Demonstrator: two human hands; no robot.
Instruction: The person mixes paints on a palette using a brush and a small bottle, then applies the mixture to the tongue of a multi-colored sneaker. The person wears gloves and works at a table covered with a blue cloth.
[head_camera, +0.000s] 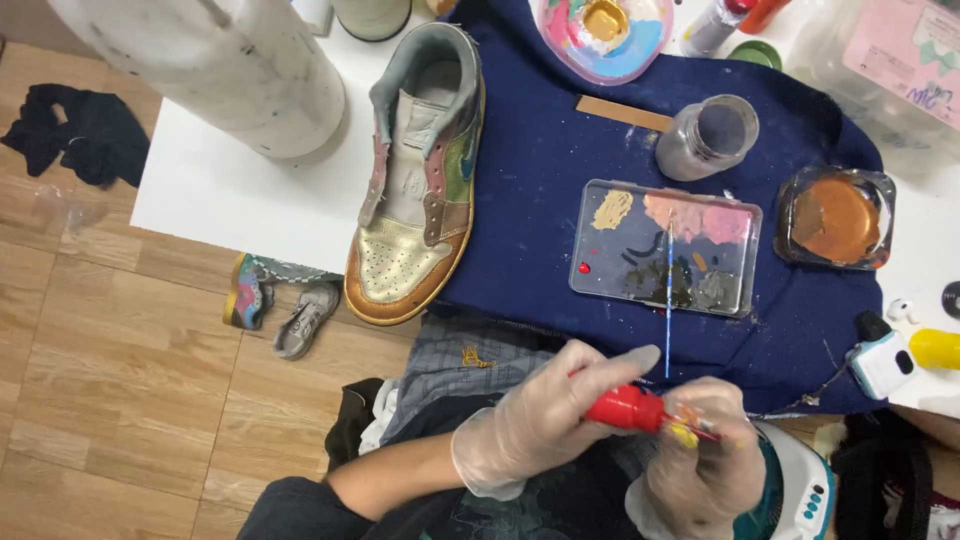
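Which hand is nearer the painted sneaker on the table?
Left. The left hand lies below and slightly right of the sneaker; the right hand is farther right, beyond the red paint tube.

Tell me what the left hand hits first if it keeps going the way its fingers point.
The left hand points right, gripping a red paint tube. Straight on, it would first meet the right hand, which is already at the tube's tip; depth looks close.

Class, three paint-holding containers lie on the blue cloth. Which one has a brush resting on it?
The rectangular clear palette tray; the thin blue brush lies across it, unlike the round palette or square dish.
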